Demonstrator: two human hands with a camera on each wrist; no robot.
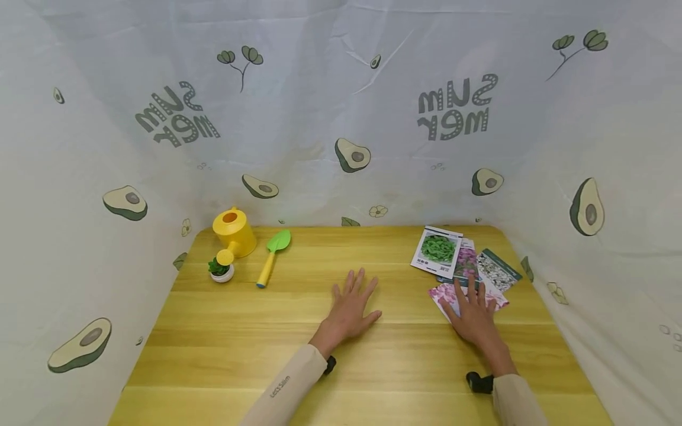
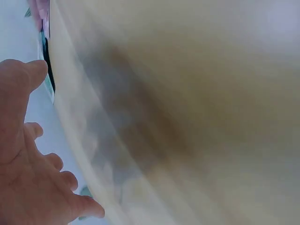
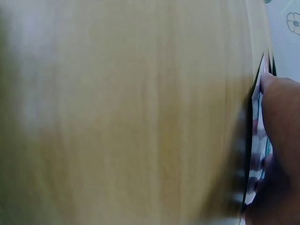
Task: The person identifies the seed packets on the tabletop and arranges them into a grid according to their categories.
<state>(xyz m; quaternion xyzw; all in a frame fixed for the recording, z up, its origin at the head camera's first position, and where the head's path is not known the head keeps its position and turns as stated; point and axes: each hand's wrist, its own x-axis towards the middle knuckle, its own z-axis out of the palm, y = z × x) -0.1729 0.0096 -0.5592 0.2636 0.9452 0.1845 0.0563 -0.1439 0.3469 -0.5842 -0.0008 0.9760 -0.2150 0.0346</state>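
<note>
My right hand (image 1: 474, 319) lies with fingers spread on a seed packet with pink flowers (image 1: 442, 292). In the right wrist view, the thumb of that hand (image 3: 283, 117) touches the packet's edge. Overlapping around it are a packet with green leaves (image 1: 438, 251), one with purple flowers (image 1: 466, 261) and one with white flowers (image 1: 498, 272). Toward the middle of the table, my left hand (image 1: 347, 312) has its fingers spread and holds nothing. The left wrist view shows the same hand (image 2: 37, 183) close to the tabletop; contact is hard to tell.
At the back left stand a yellow watering can (image 1: 242, 236) and a small potted plant (image 1: 219, 271). A green and yellow toy trowel (image 1: 272, 257) lies to their right. A printed cloth (image 1: 309, 112) hangs behind and along both sides of the wooden table (image 1: 224, 355).
</note>
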